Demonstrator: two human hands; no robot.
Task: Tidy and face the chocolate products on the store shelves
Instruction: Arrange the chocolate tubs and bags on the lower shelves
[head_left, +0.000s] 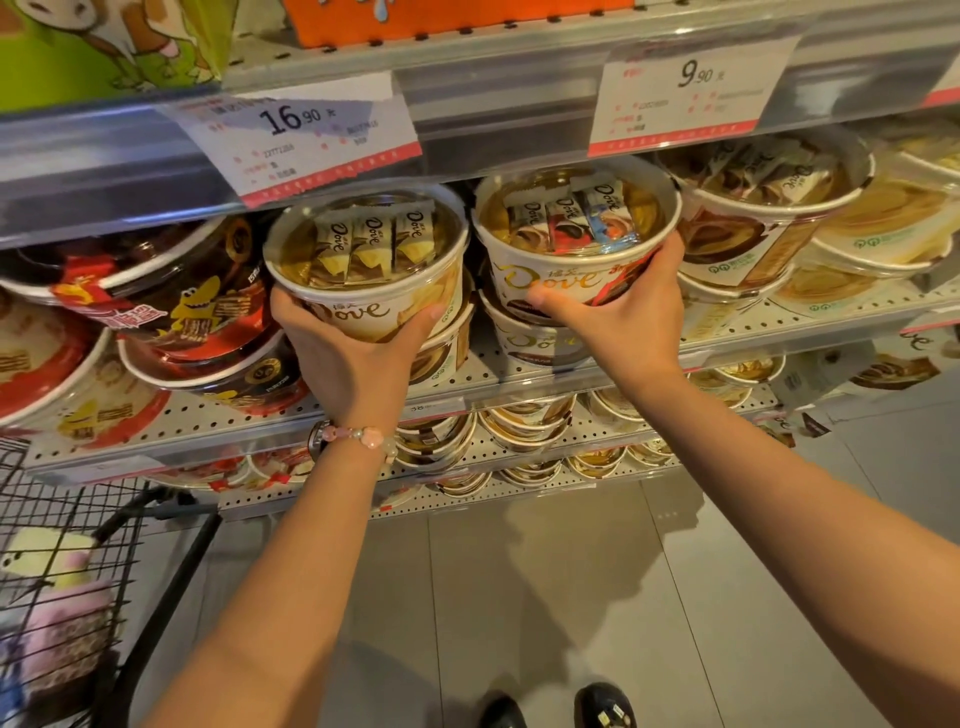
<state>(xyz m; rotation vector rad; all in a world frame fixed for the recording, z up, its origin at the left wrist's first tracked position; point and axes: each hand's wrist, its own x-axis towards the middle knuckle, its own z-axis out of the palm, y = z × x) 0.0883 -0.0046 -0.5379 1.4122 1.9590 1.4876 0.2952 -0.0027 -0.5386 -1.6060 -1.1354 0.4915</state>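
Shelf (519, 364), perforated metal, chocolate section.

Left tub (363, 270): Dove, clear lid, gripped from below by the left hand (353, 358), fingers curled round its base. It sits near the shelf's front edge, atop another tub that is mostly hidden.

Right tub (576, 244): Dove, mixed wrappers under the lid, gripped at its side by the right hand (623, 312), thumb on the front, fingers wrapped round the far side. It is stacked on a lower tub (535, 343) at the front edge.

Further tubs (763, 208) toward the shelf's right end: labels blurred, cut off by the frame. Dark tubs (197, 296) toward the left end, tilted; print hard to read, possibly a biscuit product.

Price tags (296, 135) on the rail of the shelf above read 16.90 and 9.90; small print illegible.

Lower shelves (519, 447): more tubs, mostly hidden behind the arms.

Bracelet (358, 436) on the left wrist.

Cart (78, 571), black wire, bottom left, cut off; contents unclear.

Floor (519, 597): grey tiles. Shoes (605, 706) at the bottom edge.
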